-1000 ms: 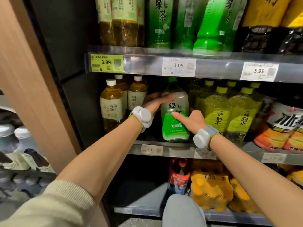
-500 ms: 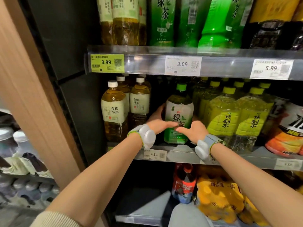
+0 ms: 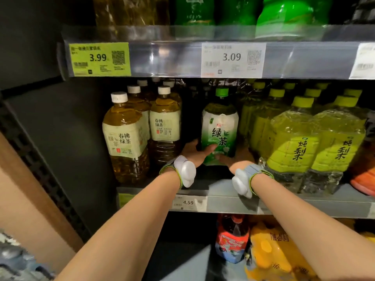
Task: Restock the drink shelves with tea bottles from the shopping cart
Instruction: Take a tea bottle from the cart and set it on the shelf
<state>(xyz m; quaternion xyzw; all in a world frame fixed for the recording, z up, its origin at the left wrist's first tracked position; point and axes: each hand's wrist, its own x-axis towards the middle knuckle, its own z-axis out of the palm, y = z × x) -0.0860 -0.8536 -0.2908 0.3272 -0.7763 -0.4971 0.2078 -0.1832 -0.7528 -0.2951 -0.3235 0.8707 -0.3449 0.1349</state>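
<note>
- The green tea bottle (image 3: 220, 128) stands upright on the middle shelf (image 3: 223, 201), set back from its front edge, between amber and yellow-green bottles.
- Both hands grasp its base: left hand (image 3: 194, 152), right hand (image 3: 239, 159).
- One placed, not yet released; the cart is out of view, so what remains is unknown.
- Counted: one green bottle in its row; five white caps (image 3: 119, 96) beside it.

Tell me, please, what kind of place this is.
Most likely a drinks aisle in a supermarket or convenience store. Printed price tags, such as the 3.09 tag, line the shelf edges, and the shelves hold rows of matching tea bottles, like the green tea bottle and the yellow-green bottles.
</note>
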